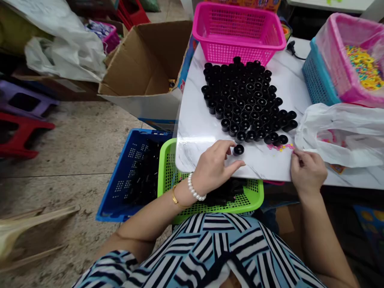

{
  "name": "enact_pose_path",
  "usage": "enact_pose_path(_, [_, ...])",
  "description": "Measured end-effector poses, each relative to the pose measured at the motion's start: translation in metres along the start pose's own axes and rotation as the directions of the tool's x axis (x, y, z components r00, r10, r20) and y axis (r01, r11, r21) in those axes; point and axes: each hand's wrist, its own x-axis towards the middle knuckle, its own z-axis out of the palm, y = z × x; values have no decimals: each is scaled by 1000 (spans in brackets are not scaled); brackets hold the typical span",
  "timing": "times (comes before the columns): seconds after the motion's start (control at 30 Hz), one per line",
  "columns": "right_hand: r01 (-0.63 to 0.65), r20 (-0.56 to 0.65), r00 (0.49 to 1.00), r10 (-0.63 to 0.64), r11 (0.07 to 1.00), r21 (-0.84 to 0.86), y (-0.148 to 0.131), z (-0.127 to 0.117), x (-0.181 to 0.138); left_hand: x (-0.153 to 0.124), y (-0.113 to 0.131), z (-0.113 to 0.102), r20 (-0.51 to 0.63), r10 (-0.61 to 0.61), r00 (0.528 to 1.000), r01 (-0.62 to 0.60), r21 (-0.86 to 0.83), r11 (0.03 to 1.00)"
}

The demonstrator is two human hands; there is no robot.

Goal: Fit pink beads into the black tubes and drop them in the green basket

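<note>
My left hand [216, 165] reaches over the table's front edge, thumb and fingers apart. Beside its fingertips a small black round cup [239, 150] stands on its own; I cannot tell whether the index finger touches it. Behind that cup, many similar black cups [249, 108] stand packed in a group. My right hand [309, 172] rests at the front edge with its fingers pinched together; what they hold, if anything, is hidden. Small pink and yellow pieces [280, 147] lie scattered left of its fingertips, next to a white plastic bag [354, 134] with pink pieces inside.
A pink basket [237, 50] stands behind the cups. At right, a pink bin [333, 60] with colourful small pieces sits on a blue basket [318, 80]. Below the edge are a green basket [255, 204] and a blue crate [111, 196] with black parts. An open carton [144, 56] stands left.
</note>
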Motion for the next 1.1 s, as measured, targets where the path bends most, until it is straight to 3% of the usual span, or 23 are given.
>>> enact_pose_path(0.13, [153,13,988,-152,988,-32,-21,-11,-17,6,-5,23,-19,7,1000,-8,-30,1000])
enact_pose_path(0.3, [341,93,937,-336,940,-34,-48,-39,-31,2,-9,29,13,-53,999,53,-42,998])
enact_pose_path(0.4, [463,189,864,-466,884,61,-63,-52,-39,1,-10,31,19,-49,999,50,-53,997])
enact_pose_path(0.5, [529,186,782,-595,791,307,-79,-56,-44,-1,-11,32,22,-11,1000,12,-56,998])
enact_pose_path(0.6, [361,220,787,-577,718,595,-97,-56,-37,-3,-12,33,50,0,999,2,-37,999])
enact_pose_path(0.67, [140,303,836,-458,712,688,-109,-57,-25,-4,-12,34,68,-1,998,3,-19,1000])
enact_pose_path(0.73, [5,325,890,-321,719,695,-122,-57,-10,-4,-11,35,80,0,997,0,0,1000])
enact_pose_path(0.8, [0,279,927,-252,743,670,-133,-56,2,-4,-11,35,90,4,996,-5,16,1000])
enact_pose_path(0.93, [33,250,939,-238,781,623,-146,-51,12,-3,-10,35,99,10,995,-13,27,1000])
enact_pose_path(1.0, [-18,276,942,-192,792,611,-148,-50,12,-3,-9,34,99,19,995,-22,25,999])
enact_pose_path(1.1, [-191,359,932,-55,766,613,-151,-48,9,-3,-8,33,89,23,996,-26,33,999])
